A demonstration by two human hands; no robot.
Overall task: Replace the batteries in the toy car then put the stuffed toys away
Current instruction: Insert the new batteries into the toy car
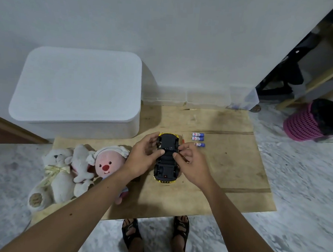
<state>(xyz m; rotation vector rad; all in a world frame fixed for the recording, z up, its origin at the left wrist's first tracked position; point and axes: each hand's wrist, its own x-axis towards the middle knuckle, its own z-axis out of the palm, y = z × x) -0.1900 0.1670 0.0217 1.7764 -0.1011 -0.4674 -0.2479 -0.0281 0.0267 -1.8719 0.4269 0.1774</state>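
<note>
Now both hands point(144, 155) around upturned toy car point(166, 160).

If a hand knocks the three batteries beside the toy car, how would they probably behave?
The batteries are small cylinders lying on their sides on flat cardboard, so they would probably roll easily. They look rigid and unlikely to break. Two touch each other, so one nudge may move both.

From my feed: plain white wall point(167, 29) past the grip, speckled grey floor point(303, 181) all around, pink basket point(304, 125) and wooden shelving point(322, 76) off right.
</note>
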